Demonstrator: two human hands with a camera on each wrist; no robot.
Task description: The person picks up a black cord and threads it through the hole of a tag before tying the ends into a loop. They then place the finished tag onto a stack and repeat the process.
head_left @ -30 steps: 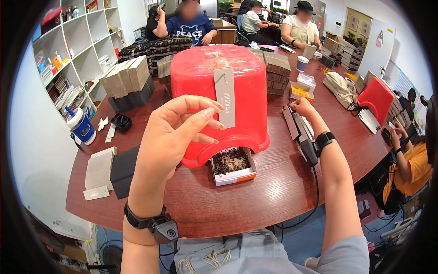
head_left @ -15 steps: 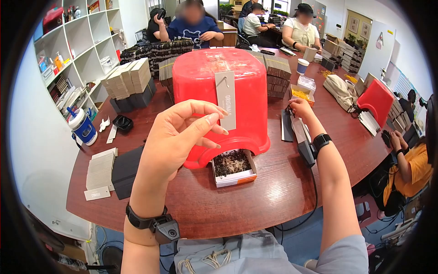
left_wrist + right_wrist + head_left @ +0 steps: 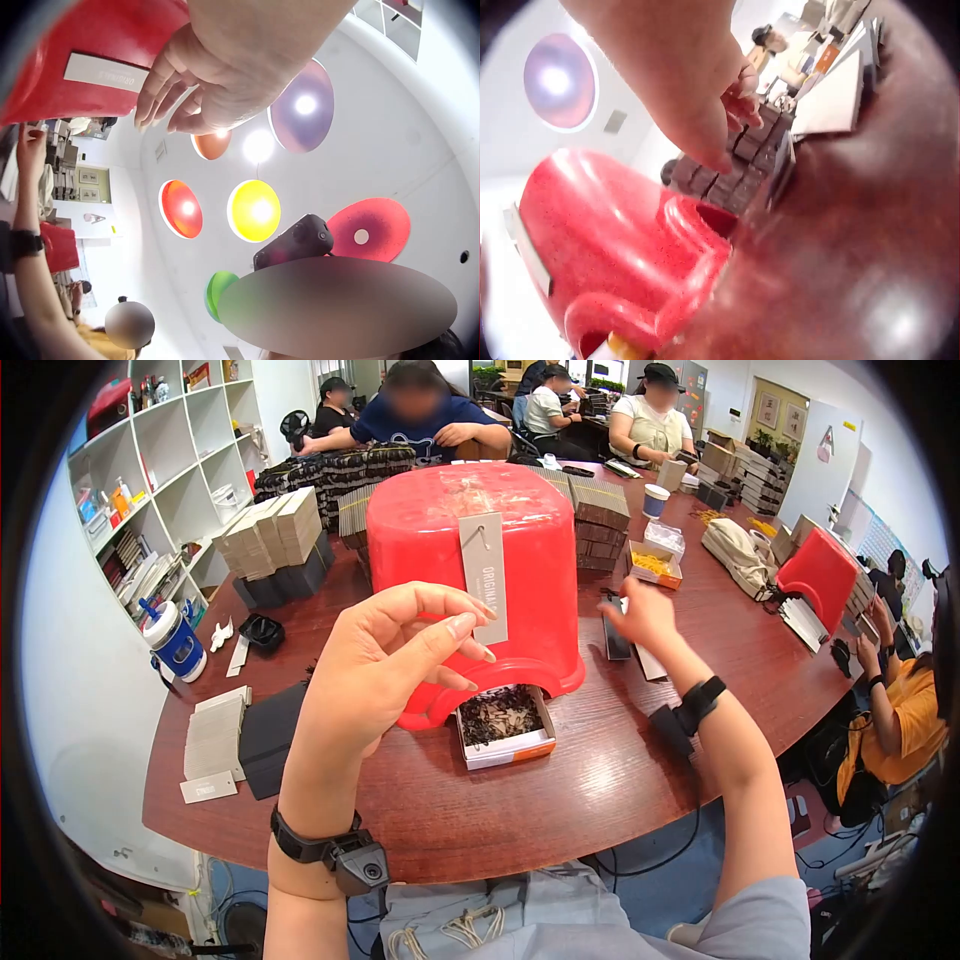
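A grey hang tag (image 3: 484, 575) printed "ORIGINALS" hangs against the front of a red plastic stool (image 3: 545, 560). My left hand (image 3: 385, 650) is raised before the stool, fingers bent loosely and thumb near the index finger, close to the tag. Nothing shows between those fingers in the left wrist view. To the right of the stool my right hand (image 3: 650, 618) reaches over dark and pale tags (image 3: 617, 640) lying on the table. In the right wrist view its thumb stands apart from the fingers, with nothing between. Below the stool's arch sits a box (image 3: 507, 728) of small black pieces.
Stacked pale tags (image 3: 215, 730) and black cards (image 3: 268, 735) lie on the left. A blue-and-white jug (image 3: 177, 643) stands behind them. Back right are a box of yellow pieces (image 3: 655, 563), a paper cup (image 3: 655, 502) and a beige bag (image 3: 738, 552). Several people sit around.
My right hand has come off the tags it gripped and moved slightly left, fingers spreading. My left hand has hardly moved. The person opposite has lowered a raised arm.
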